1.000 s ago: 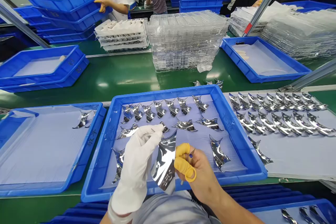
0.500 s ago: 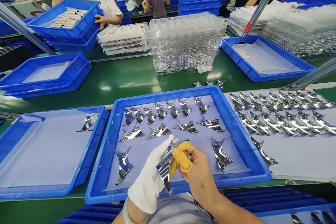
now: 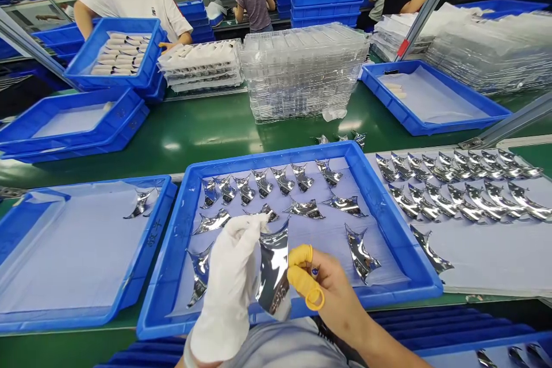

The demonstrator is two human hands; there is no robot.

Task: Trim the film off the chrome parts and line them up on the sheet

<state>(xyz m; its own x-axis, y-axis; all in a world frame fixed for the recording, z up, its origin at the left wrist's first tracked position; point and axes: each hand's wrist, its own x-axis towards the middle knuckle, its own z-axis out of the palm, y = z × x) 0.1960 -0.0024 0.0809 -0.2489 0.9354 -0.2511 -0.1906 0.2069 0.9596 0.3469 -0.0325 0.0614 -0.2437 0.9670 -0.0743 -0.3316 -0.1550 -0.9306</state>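
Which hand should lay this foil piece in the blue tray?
Probably the left hand: gloved, it appears to hold the foil piece above the blue tray; the yellow finger cots of the right hand sit only beside it.

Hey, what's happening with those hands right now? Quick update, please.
White-gloved left hand gripping a shiny silver piece. Bare right hand, yellow finger covers at its edge. Blue tray of similar pieces below.

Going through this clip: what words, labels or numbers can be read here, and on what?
Left blue plastic tray's rim: dark handwritten Chinese characters, too blurred to quote.
Silver foil piece in the gloved left hand: dark print, too blurred to read.
Nothing else is legible.
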